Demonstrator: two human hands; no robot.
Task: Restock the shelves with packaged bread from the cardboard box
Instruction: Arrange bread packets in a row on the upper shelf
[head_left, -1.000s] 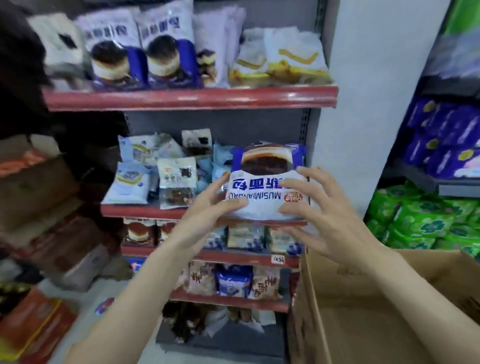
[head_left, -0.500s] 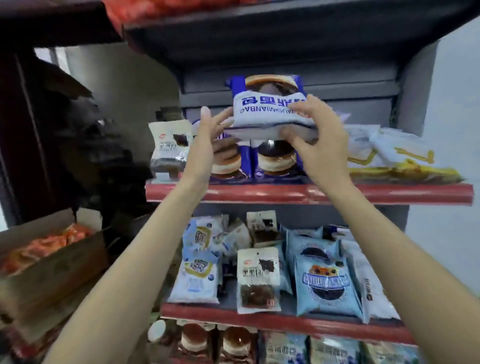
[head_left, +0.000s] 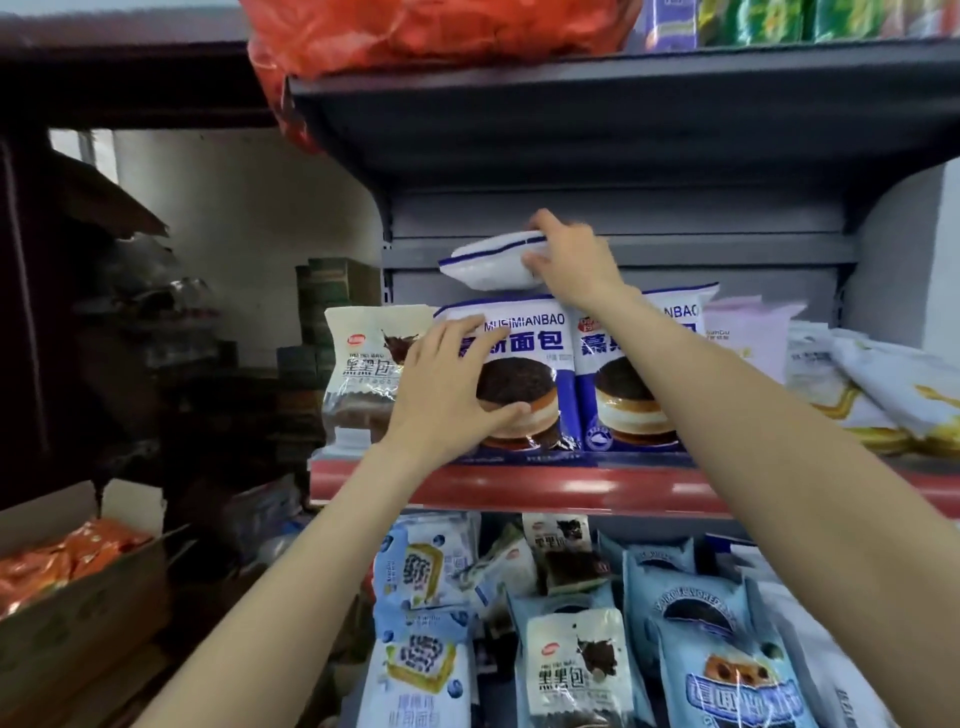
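Note:
My right hand (head_left: 571, 260) grips one end of a white and blue bread pack (head_left: 491, 262), held flat above two upright blue and white bread packs on the red-edged shelf (head_left: 519, 486). My left hand (head_left: 447, 392) lies spread on the front of the left upright pack (head_left: 524, 384), thumb under the cake picture. The second upright pack (head_left: 628, 395) stands right of it, partly behind my right forearm. The cardboard box of the task is out of view.
A brown-printed bread pack (head_left: 358, 374) stands at the shelf's left end; pink and yellow-white packs (head_left: 857, 379) lie to the right. The lower shelf holds several blue and white packs (head_left: 571, 649). A cardboard box of orange packets (head_left: 67, 571) sits lower left. A dark shelf (head_left: 571, 104) hangs overhead.
The pack rose from the lower shelf to above the upper shelf's row. My left hand let go of it and dropped onto the left upright pack; my right hand alone holds it.

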